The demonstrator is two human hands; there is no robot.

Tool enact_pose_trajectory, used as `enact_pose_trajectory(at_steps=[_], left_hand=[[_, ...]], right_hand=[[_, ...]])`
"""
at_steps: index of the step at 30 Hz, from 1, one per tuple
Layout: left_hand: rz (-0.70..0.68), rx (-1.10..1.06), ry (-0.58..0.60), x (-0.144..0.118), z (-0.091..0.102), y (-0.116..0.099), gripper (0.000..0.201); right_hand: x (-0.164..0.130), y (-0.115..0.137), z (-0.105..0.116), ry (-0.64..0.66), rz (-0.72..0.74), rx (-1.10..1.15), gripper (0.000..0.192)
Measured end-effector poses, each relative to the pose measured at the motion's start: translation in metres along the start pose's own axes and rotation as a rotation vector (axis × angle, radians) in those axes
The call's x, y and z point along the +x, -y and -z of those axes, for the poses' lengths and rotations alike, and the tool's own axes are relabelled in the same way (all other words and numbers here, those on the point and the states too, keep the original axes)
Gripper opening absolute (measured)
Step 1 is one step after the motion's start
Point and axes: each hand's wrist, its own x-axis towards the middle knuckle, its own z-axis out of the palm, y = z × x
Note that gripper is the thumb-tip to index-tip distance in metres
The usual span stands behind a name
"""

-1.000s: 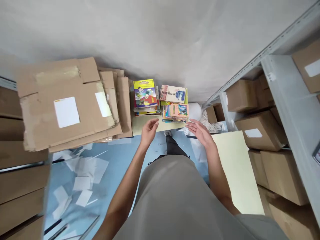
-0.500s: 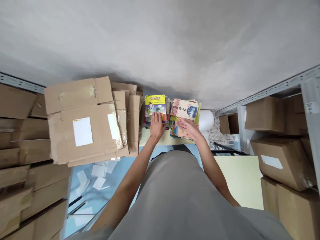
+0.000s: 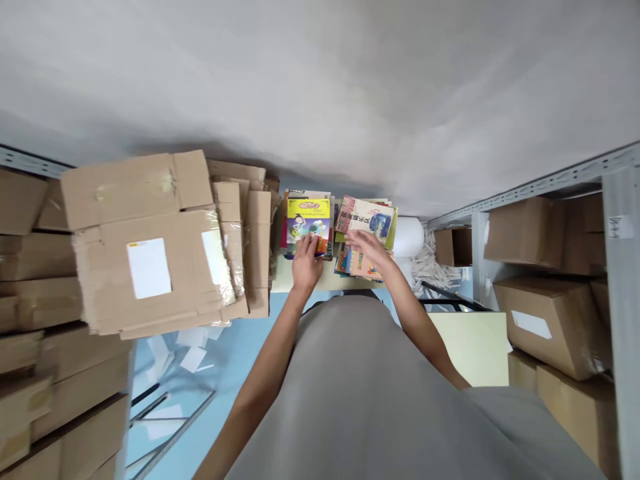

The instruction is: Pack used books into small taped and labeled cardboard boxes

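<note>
1. Right of the cardboard pile [image 3: 187,257], a yellow-topped book [image 3: 306,217] is touched by the left hand [image 3: 307,268]; grip cannot be told.
2. Farther right, stacked books [image 3: 364,215] are overlapped by the open right hand [image 3: 370,247].
3. The book is probably light, bendy, slick; best held by opposite edges.

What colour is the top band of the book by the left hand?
The book has a yellow top band; best seen in the head view.
</note>
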Motion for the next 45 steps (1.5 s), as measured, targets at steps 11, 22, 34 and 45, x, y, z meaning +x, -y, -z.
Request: enact_pose_trajectory(at_steps=[11, 22, 34, 45], left_hand=[[0.011, 0.012, -0.049, 0.021, 0.031, 0.004, 0.058], [-0.007, 0.163, 0.033, 0.015, 0.031, 0.002, 0.074], [0.625, -0.280, -0.293, -0.038, 0.018, 0.006, 0.045], [1.106, -0.940, -0.321, 0.009, -0.013, 0.050, 0.024]], right_hand=[[-0.007, -0.011, 0.065, -0.188, 0.029, 0.024, 0.061], [0.063, -0.030, -0.057, 0.093, -0.001, -0.304, 0.036], [0.051, -0.040, -0.067, 0.165, -0.053, -0.511, 0.044], [0.142, 0.020, -0.029, -0.034, 0.297, -0.668, 0.097]])
